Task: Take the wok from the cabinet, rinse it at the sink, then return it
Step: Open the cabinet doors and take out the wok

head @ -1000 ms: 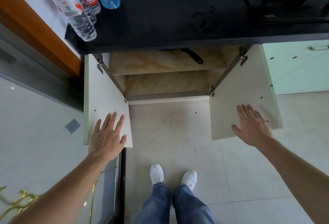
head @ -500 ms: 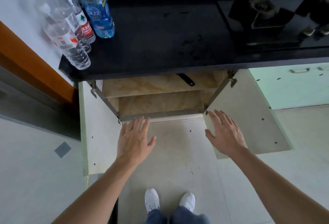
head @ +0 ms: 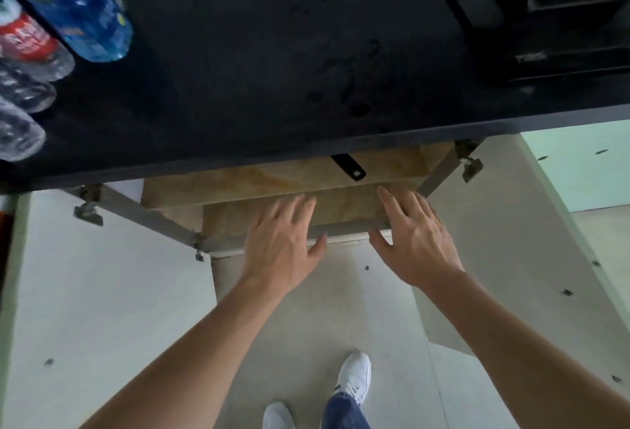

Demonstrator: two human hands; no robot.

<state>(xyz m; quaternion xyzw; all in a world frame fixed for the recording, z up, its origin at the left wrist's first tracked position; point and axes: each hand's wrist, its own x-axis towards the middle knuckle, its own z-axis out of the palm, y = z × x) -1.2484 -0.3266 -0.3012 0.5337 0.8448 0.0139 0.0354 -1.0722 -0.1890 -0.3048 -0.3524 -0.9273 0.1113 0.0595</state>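
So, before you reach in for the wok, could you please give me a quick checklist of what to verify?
1. The left door and right door swung wide: ok.
2. The left hand and right hand empty, fingers straight: ok.
3. The black handle visible inside the cabinet: ok.
4. Either hand on that handle: not ok, both short of it.
5. The wok's bowl free of other items: cannot tell, countertop hides it.

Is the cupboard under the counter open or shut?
Open. The left door and right door stand swung outward, and a black handle shows inside.
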